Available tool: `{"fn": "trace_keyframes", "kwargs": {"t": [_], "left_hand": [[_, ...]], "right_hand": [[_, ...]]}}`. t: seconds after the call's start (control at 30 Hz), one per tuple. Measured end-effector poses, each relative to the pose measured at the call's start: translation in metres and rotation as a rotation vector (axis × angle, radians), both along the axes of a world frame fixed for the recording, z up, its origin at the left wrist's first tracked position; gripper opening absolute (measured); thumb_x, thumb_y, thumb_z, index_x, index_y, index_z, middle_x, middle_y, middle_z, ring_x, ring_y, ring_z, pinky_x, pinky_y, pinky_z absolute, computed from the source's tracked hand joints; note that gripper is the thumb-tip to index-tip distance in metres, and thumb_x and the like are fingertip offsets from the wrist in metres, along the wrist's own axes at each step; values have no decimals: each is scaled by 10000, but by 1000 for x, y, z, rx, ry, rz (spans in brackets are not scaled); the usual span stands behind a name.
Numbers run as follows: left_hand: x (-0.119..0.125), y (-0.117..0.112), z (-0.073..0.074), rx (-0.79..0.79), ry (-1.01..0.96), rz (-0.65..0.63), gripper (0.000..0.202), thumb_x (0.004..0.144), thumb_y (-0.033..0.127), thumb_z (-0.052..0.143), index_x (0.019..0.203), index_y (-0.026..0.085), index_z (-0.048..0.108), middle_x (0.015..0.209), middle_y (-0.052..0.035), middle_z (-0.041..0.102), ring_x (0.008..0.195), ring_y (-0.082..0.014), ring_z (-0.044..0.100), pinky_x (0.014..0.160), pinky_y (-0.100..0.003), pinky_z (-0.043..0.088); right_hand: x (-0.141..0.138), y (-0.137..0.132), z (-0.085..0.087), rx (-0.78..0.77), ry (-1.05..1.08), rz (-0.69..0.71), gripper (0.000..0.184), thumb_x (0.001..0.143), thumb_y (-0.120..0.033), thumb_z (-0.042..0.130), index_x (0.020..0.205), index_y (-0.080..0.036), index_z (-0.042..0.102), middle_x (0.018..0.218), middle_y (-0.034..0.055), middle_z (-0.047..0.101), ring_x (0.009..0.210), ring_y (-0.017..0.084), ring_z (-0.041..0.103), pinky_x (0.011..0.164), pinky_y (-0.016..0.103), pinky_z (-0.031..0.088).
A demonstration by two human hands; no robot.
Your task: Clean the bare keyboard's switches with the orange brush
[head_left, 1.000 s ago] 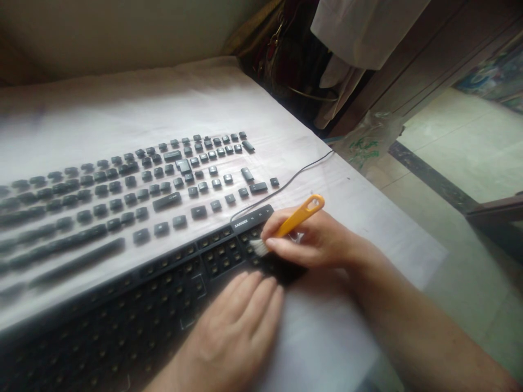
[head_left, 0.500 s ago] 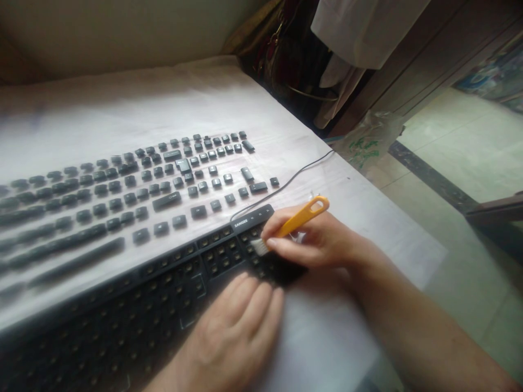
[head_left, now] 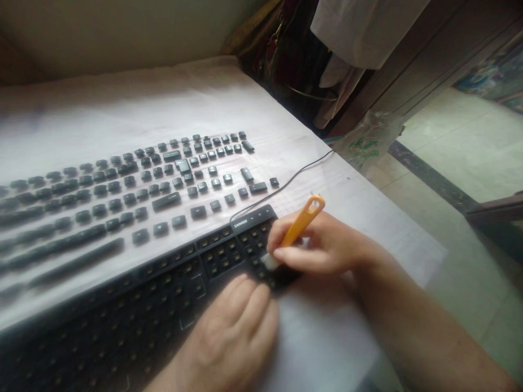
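Note:
A black keyboard with its keycaps off lies slanted across the white-covered table, its bare switch posts showing. My left hand rests over its near edge, fingers together and bent down onto it; the thumb is hidden. In my right hand is a brush with an orange handle, pinched between thumb and fingers. The brush's pale bristles touch the number-pad end of the keyboard. Beyond it, loose black keycaps are laid out in rows.
A thin black cable runs from the keyboard to the table's right edge. A clear plastic bag with green print hangs beside that edge. White cloth and dark bags are at the back right, above a tiled floor.
My right hand has moved the brush slightly toward me over the number pad, and its handle stands more upright. My left hand has shifted a little to the left.

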State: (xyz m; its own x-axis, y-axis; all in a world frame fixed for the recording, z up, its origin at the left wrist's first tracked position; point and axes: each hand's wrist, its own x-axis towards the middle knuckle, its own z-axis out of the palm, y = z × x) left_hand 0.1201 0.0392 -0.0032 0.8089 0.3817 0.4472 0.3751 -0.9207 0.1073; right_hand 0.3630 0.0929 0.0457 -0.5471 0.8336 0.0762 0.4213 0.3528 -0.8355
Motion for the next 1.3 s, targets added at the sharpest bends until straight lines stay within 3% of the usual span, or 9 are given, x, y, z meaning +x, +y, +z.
{"fn": "trace_keyframes", "kwargs": {"t": [0.27,0.47,1.3], "left_hand": [[1,0,0,5,-13,-2,275,945,71,445,1086,138,672,1074,-48,735,1028,-199,670,1147,-357,458],[3,1,2,3,-21,6,274,927,60,447,1068,138,669,1047,-50,741,1007,-206,678,1138,-360,468],[1,-1,-1,24,-34,17,300,962,78,408,1089,134,674,1097,-53,723,1062,-205,671,1141,-348,471]], "right_hand": [[-10,2,-11,318,47,-134,63,915,-142,658,938,-175,707,866,48,794,786,144,745,767,231,587],[-15,4,-18,406,23,-49,63,963,-172,645,1009,-175,687,895,50,783,820,145,738,798,242,584],[-9,-3,-5,20,50,56,117,912,-161,612,910,-134,726,836,69,786,733,138,724,715,218,577]]}}
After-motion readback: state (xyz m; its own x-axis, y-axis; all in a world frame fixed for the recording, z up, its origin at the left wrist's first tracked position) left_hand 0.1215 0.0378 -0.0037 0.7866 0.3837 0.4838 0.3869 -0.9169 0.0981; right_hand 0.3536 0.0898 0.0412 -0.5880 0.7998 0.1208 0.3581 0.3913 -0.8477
